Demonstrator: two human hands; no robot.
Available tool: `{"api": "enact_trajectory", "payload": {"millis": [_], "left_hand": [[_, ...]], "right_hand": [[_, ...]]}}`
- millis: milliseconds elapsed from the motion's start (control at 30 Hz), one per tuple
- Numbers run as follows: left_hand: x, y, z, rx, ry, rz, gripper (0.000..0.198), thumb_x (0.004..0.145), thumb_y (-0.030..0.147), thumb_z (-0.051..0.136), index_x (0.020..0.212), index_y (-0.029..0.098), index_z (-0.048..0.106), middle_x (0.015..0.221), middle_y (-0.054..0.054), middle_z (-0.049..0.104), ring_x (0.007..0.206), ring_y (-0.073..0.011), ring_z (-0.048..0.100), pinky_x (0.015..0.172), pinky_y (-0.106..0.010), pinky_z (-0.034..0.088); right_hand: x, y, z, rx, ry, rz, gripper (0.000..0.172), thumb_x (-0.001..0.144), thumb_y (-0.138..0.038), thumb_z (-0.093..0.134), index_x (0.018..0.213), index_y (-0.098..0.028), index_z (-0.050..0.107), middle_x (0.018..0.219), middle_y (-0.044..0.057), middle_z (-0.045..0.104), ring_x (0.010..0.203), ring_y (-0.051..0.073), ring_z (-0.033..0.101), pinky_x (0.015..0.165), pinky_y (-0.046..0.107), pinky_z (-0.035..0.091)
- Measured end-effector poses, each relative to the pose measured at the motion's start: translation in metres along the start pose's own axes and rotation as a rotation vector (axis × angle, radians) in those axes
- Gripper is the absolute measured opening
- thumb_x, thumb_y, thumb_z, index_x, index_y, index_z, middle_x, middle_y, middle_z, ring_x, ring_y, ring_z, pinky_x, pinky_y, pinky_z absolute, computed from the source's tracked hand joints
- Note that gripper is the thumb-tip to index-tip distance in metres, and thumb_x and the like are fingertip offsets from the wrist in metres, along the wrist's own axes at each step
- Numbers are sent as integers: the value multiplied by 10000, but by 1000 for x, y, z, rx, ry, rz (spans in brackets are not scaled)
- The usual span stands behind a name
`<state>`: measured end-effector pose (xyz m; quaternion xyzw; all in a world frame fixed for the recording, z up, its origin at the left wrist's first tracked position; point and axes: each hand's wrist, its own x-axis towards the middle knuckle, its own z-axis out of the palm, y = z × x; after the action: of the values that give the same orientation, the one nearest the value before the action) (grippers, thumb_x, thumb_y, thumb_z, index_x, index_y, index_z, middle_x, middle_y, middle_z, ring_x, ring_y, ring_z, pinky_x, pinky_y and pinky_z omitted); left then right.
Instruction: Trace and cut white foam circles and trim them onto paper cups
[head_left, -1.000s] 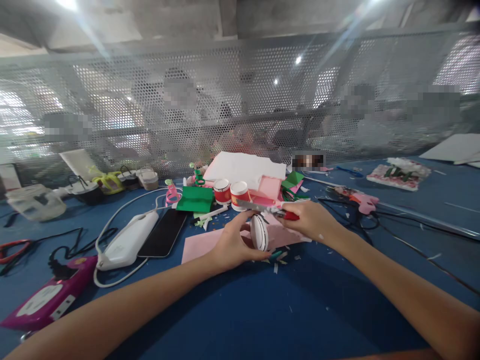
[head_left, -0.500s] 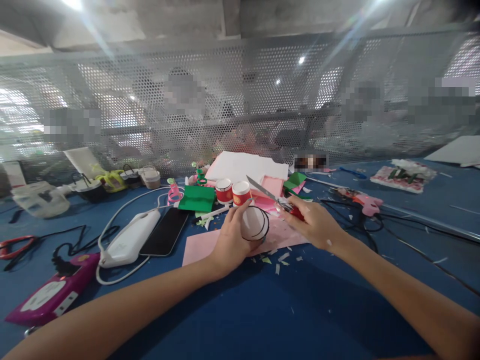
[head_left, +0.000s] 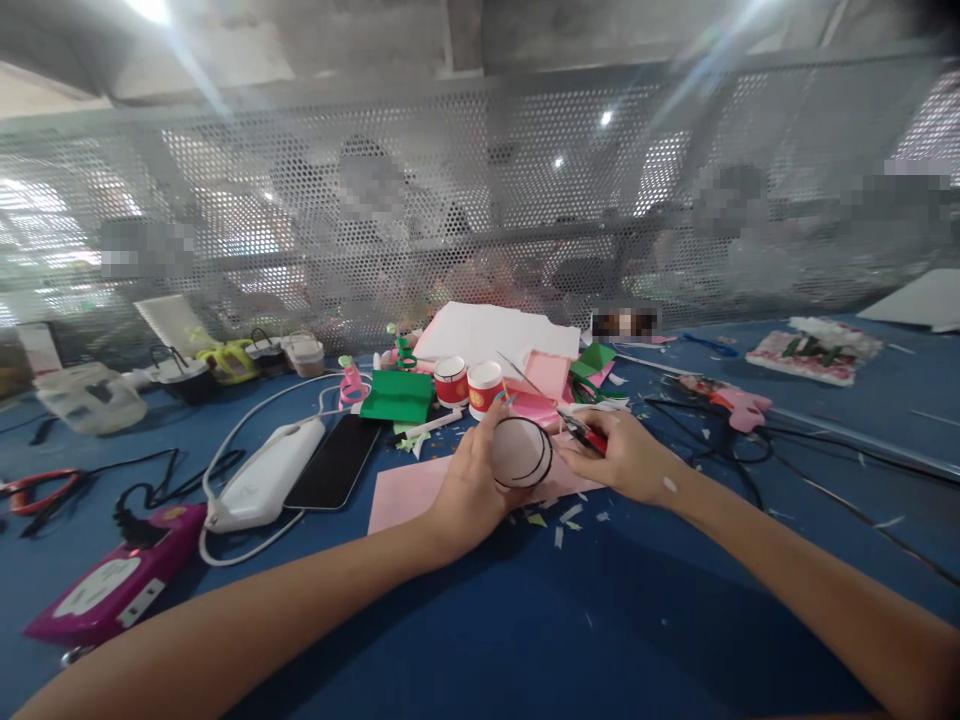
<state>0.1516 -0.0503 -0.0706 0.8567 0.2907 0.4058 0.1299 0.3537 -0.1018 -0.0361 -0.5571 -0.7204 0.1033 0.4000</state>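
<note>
A round white piece with black curved lines (head_left: pixel 520 453) is gripped by my left hand (head_left: pixel 474 490), fingers wrapped round its left side. My right hand (head_left: pixel 626 455) is closed on red-handled scissors (head_left: pixel 581 430), whose blades point up and to the left, just above the round piece. Beneath both lies a pink sheet (head_left: pixel 409 490) on the blue table, with small paper scraps (head_left: pixel 559 537) near its front edge. Two red and white cups (head_left: pixel 485 390) stand just behind my left hand.
A black phone (head_left: pixel 335 462), a white power bank (head_left: pixel 266 475) and a purple power strip (head_left: pixel 120 580) lie left. Green folded paper (head_left: pixel 397 396) and white sheets (head_left: pixel 499 335) sit behind. At right is a pink glue gun (head_left: pixel 742 407) with black cables.
The round piece and my left hand have shifted slightly right. The scissors in my right hand have come lower and turned, their blades now appearing thinner.
</note>
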Motion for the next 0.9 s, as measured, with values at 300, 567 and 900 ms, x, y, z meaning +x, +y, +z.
{"api": "enact_trajectory", "payload": {"millis": [300,567,900], "left_hand": [[-1,0,0,-13,-5,21,943,641,241,805,1408,226,257,1355,-163,506,1235,-331,518,1034,-516,436],[0,-1,1,-26,-12,-9,886,635,238,799,1376,200,314,1365,-167,498,1235,-323,514,1042,-508,427],[4,9,-4,-52,-47,-97,877,620,233,803,1370,207,349,1357,-149,517,1246,-316,512,1049,-485,423]], "right_hand": [[0,4,0,12,-32,-8,196,719,-345,565,724,-168,649,535,-29,496,520,110,413,503,242,333],[1,3,2,-20,-40,-6,207,723,-343,547,591,-197,484,513,-51,396,519,96,326,502,246,283],[4,6,1,-58,-12,-3,162,730,-314,537,628,-191,519,536,-42,454,517,96,357,503,237,304]]}}
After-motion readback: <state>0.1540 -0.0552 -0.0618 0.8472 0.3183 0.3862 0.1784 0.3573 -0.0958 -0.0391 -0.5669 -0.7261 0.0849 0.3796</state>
